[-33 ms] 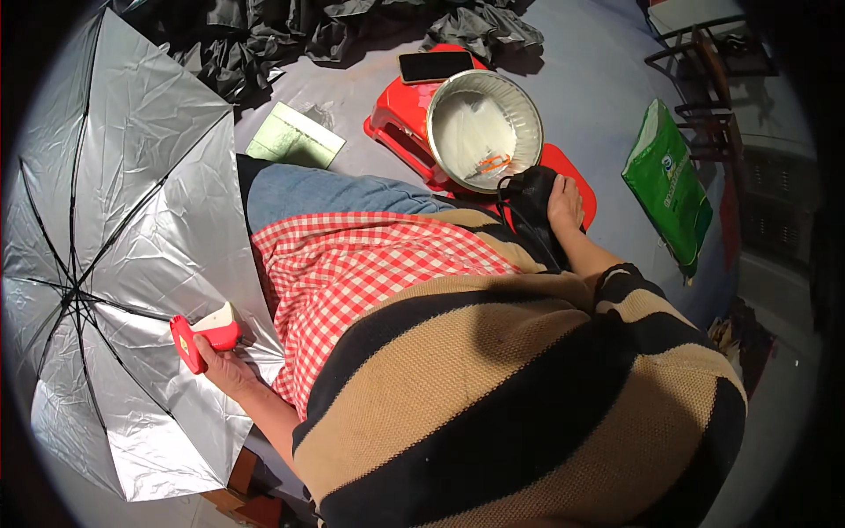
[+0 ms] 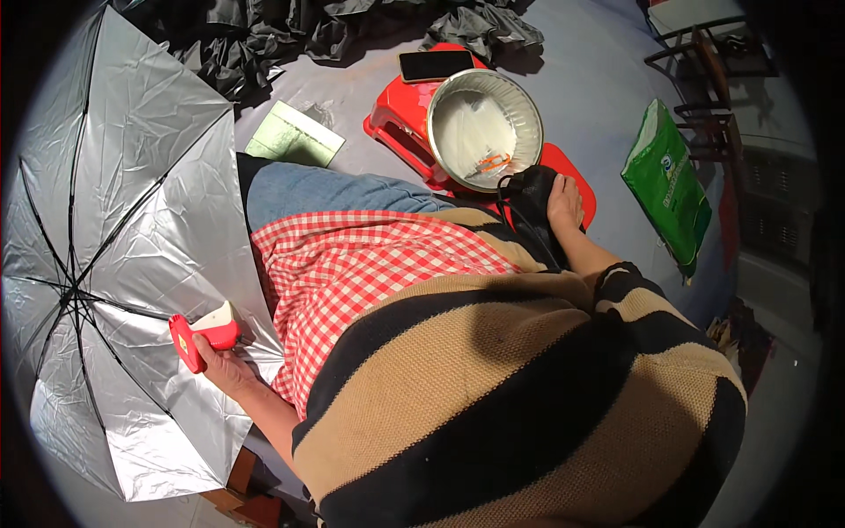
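One left hand (image 2: 225,368) grips a red-and-white object (image 2: 224,329) over the umbrella (image 2: 145,238); right of the umbrella, right hand (image 2: 565,206) touches black bundle (image 2: 530,195), finger hold unclear, and green bag (image 2: 664,195) shows white print.

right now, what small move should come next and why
Perhaps ease the black, corded, soft-looking bundle away from the round, silvery, metal-looking basin: it overlaps the basin's rim in view, and the right hand is against it, while the left holds a red-and-cream handle.
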The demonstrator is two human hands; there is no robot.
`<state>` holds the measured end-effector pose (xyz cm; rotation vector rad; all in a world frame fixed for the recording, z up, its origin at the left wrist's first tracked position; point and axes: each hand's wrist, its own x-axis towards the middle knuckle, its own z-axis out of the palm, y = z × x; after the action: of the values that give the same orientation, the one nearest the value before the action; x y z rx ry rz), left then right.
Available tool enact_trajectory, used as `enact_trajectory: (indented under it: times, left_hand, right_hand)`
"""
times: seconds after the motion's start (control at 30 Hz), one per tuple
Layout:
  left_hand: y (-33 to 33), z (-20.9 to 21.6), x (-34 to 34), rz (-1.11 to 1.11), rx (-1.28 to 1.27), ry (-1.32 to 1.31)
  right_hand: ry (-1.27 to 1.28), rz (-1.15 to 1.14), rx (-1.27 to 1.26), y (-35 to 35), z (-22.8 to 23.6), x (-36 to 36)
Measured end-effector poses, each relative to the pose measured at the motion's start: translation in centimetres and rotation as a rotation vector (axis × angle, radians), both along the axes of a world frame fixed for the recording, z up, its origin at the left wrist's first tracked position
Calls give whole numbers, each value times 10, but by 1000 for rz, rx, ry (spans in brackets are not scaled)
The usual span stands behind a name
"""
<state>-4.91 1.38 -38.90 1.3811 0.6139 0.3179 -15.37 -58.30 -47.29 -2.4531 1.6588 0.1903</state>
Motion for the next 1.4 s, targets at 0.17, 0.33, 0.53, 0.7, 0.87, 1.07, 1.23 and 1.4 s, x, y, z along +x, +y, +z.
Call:
enact_trajectory:
  times: [0.17, 0.33, 0.53, 0.7, 0.87, 1.07, 1.23, 1.4]
  left_hand:
    - [3, -1, -1, 6, 7, 20]
    - [1, -3, 0, 11, -9, 5]
    - [0, -4, 0, 43, -12, -3]
    - [1, -6, 2, 28, 11, -48]
    - [4, -10, 0, 43, 2, -17]
    - [-10, 3, -6, -33, -34, -21]
    - [-17, 7, 1, 6, -51, -25]
    - [-18, 5, 4, 86, -43, -81]
  right_hand:
    - [12, 21, -40, 3, -1, 1]
    - [13, 28, -55, 4, -1, 1]
    - [2, 31, -57, 4, -1, 1]
    - [3, 34, -61, 2, -2, 1]
    - [13, 38, -57, -2, -7, -3]
    - [18, 63, -22, -7, -9, -3]
    - [-31, 61, -29, -16, -14, -9]
    - [-44, 93, -24, -28, -27, -11]
